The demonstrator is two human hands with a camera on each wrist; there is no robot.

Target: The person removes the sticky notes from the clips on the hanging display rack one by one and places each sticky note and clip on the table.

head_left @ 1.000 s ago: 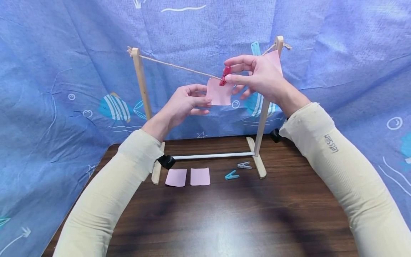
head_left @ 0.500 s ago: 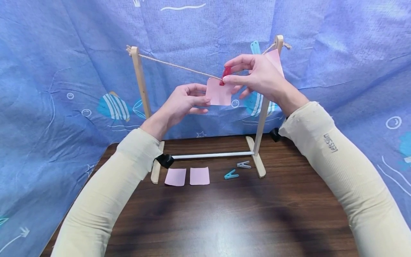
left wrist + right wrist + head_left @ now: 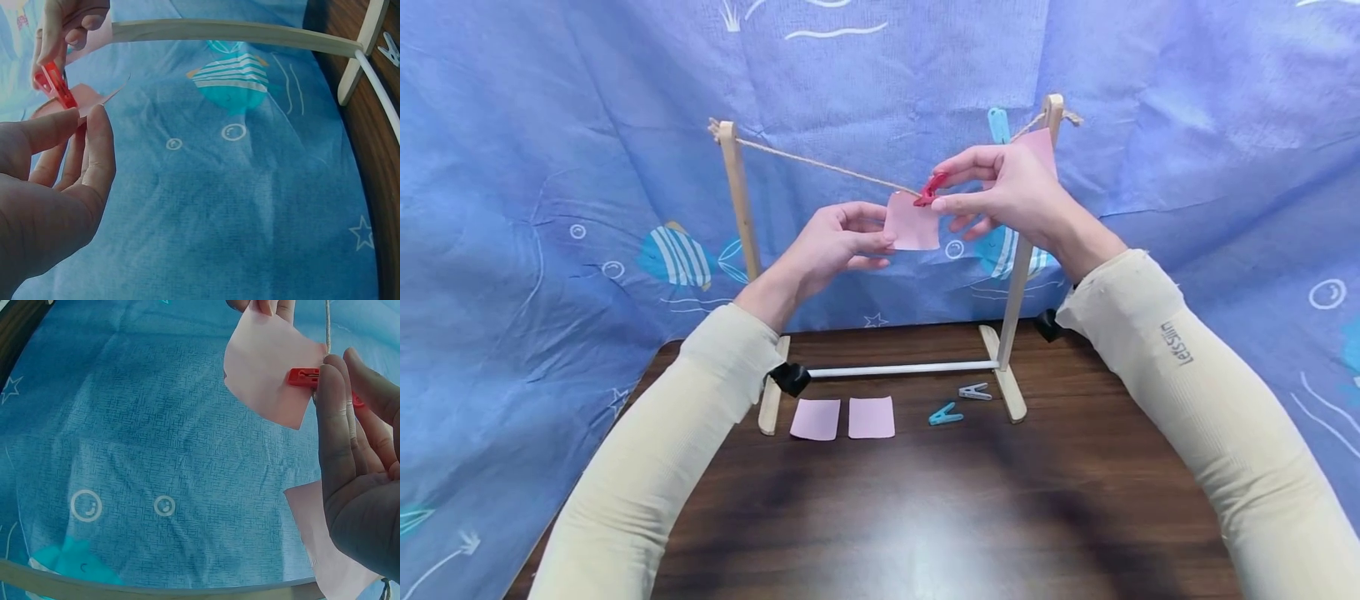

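Observation:
My left hand (image 3: 838, 239) pinches the lower left edge of a pink paper square (image 3: 910, 227) between thumb and fingers. With thumb and fingertips, my right hand (image 3: 1018, 196) holds a red clothespin (image 3: 929, 190) by its handle end. The clothespin's nose lies over the paper's top edge at the twine (image 3: 827, 167). In the right wrist view the paper (image 3: 269, 369) bows, with the clothespin (image 3: 303, 377) across its edge beside the twine. The left wrist view shows the paper (image 3: 87, 97) nearly edge-on above the left fingertips.
A wooden stand (image 3: 741, 200) holds up the twine. Near its right post, a blue clothespin (image 3: 998, 125) and another pink square (image 3: 1039, 152) are partly behind my right hand. Two pink squares (image 3: 871, 417), a blue clothespin (image 3: 945, 414) and a grey one (image 3: 975, 392) lie on the table (image 3: 850, 517).
The red clothespin has tipped from nearly upright to leaning right, with my right hand turning slightly. My left hand keeps its pinch on the paper. The head view has shifted a little.

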